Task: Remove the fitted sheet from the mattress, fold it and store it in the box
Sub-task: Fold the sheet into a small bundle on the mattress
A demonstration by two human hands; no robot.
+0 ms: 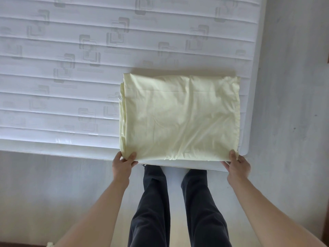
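Note:
The pale yellow fitted sheet (179, 116) lies folded into a thick rectangle on the near right corner of the bare white quilted mattress (62, 77). My left hand (123, 164) pinches its near left corner at the mattress edge. The near right corner is pinched by my right hand (237, 164). Several layers show along the sheet's left side. No box is in view.
Grey floor (288, 104) runs along the right side of the mattress and in front of it. My legs in dark trousers (151, 202) stand against the mattress's near edge. A brown edge (327, 57) shows at the far right.

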